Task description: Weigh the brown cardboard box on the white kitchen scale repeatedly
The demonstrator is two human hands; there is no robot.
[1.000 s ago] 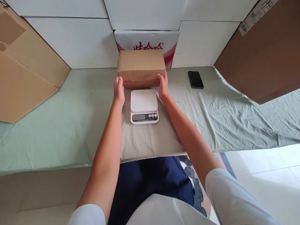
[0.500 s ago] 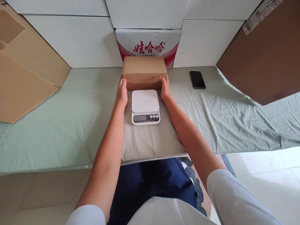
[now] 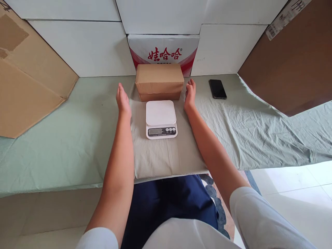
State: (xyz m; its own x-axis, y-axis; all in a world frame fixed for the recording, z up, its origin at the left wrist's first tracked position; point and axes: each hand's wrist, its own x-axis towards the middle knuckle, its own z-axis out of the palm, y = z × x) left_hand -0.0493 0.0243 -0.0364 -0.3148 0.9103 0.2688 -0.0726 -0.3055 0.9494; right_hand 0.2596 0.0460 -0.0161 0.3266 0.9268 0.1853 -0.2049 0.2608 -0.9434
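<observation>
brown box (image 3: pixel 159 81) behind white scale (image 3: pixel 161 119), left hand (image 3: pixel 122 99) and right hand (image 3: pixel 190 95) wide, flanking it untouched

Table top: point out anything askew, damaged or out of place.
Little stands out. The brown box sits square behind the scale, both hands open beside it, left hand and right hand. The green cloth is rumpled at right, near the phone.

The cardboard box (image 3: pixel 159 81) sits on the table (image 3: pixel 64 138) just behind the scale (image 3: pixel 161 119), with the printed carton (image 3: pixel 163 50) right behind it. Left hand (image 3: pixel 122 99) flanks the box on its left, a gap between them; right hand (image 3: pixel 190 95) flanks its right, just beside it. The phone (image 3: pixel 217 89) lies further right.
</observation>
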